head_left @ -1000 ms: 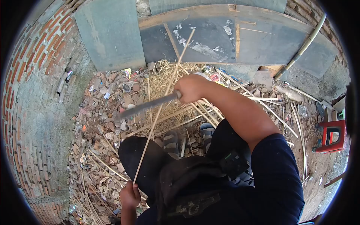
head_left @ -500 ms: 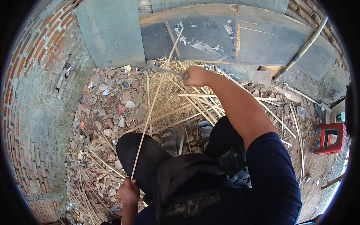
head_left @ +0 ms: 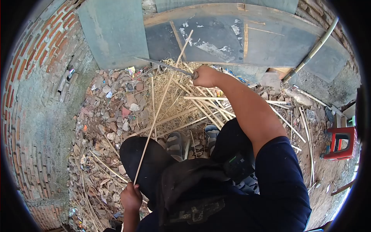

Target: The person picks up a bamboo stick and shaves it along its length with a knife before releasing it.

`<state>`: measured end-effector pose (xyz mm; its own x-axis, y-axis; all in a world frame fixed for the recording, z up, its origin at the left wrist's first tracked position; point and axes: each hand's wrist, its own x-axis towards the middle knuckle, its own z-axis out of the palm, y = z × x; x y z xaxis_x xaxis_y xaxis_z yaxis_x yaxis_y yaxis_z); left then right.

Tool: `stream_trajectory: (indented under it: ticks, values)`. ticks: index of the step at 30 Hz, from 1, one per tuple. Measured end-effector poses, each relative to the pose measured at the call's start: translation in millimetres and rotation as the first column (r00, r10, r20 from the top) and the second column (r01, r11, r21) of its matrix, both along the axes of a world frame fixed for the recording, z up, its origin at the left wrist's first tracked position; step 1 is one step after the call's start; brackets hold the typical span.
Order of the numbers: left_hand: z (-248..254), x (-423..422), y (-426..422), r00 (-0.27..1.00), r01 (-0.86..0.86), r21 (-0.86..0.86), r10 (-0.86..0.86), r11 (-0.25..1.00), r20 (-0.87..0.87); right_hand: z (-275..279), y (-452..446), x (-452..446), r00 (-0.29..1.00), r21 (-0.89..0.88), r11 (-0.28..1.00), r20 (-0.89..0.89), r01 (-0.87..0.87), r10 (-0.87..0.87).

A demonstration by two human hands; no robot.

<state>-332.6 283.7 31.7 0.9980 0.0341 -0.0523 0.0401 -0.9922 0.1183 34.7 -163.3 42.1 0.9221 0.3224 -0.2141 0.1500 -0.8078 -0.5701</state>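
Observation:
My left hand [head_left: 131, 198] is closed around the lower end of a long, thin bamboo strip [head_left: 159, 108]. The strip slants up and away across my knee, its far end in front of the dark panel. In my right hand [head_left: 205, 76], closed on the handle, is a machete [head_left: 166, 65] with a long narrow blade pointing left. The blade crosses the strip near its upper part; I cannot tell whether it touches. Beneath them lies a heap of pale shavings [head_left: 164, 102], with several cut bamboo strips [head_left: 208, 104] crossing on its right side.
Rubble [head_left: 112, 112] covers the ground around my sandals [head_left: 174, 145]. A brick wall [head_left: 34, 116] rises on the left, and dark panels [head_left: 216, 38] stand in front. A bamboo pole [head_left: 313, 50] leans at the right, above a red plastic stool [head_left: 342, 143].
The machete blade has swung up and its tip reaches farther left. My right hand has shifted slightly right. The strip's upper end has moved a little right, while my left hand stays nearly in place.

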Motion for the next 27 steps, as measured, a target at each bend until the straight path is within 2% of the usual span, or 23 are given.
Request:
stream_trajectory:
  ticks: [1,4,5,8,9,13,16,17,20,21,24,27]
  values:
    - [1.9,-1.7,0.9,1.000,-0.003,-0.001,0.003,1.000,0.001,-5.8,-2.6,2.7,0.998,-0.013,1.000,0.056,-0.009,0.009]
    - [3.2,-2.1,-0.9,1.000,-0.011,0.007,0.011,1.000,0.000,7.5,11.8,-13.2,0.994,-0.054,0.993,0.013,-0.107,0.108]
    - [3.3,-2.6,-2.3,1.000,-0.018,0.015,0.019,1.000,-0.009,16.7,21.1,-20.8,0.976,-0.139,0.966,-0.040,-0.216,0.213]
    - [4.0,1.4,-10.8,1.000,-0.009,0.006,0.009,1.000,0.000,37.2,44.5,-48.0,0.934,-0.194,0.916,-0.004,-0.351,0.357]
    - [-1.8,1.3,-9.3,1.000,-0.009,0.013,0.009,1.000,0.014,34.1,42.5,-45.5,0.923,-0.162,0.913,0.035,-0.374,0.384]
    - [-3.3,-1.6,-7.0,0.997,-0.004,0.045,0.001,0.999,0.077,3.3,10.0,-0.4,0.993,-0.050,0.995,-0.078,-0.090,0.086]
    - [3.9,-4.0,-8.4,0.998,-0.009,0.055,0.006,0.998,0.057,10.1,-1.4,-7.9,0.997,-0.136,0.988,-0.044,-0.067,0.062]
    - [2.3,-3.6,-7.8,0.998,-0.012,0.058,0.008,0.998,0.069,12.9,1.5,-12.6,0.994,-0.147,0.983,-0.005,-0.107,0.108]
    - [-1.4,-5.8,-6.4,0.999,0.002,0.061,-0.005,0.998,0.054,20.3,18.9,-26.5,0.979,-0.265,0.944,-0.103,-0.199,0.177]
    - [1.1,-2.4,-6.6,0.999,0.012,0.059,-0.014,0.998,0.037,20.2,21.3,-32.7,0.974,-0.240,0.944,-0.041,-0.228,0.224]
    - [-0.8,1.6,-5.0,1.000,0.011,0.010,-0.011,1.000,0.000,28.8,17.2,-27.9,0.973,-0.234,0.946,-0.092,-0.226,0.210]
    - [3.0,4.1,-2.2,0.999,0.005,-0.030,-0.006,1.000,-0.041,9.3,-1.3,-14.0,0.995,-0.139,0.986,-0.059,-0.091,0.084]
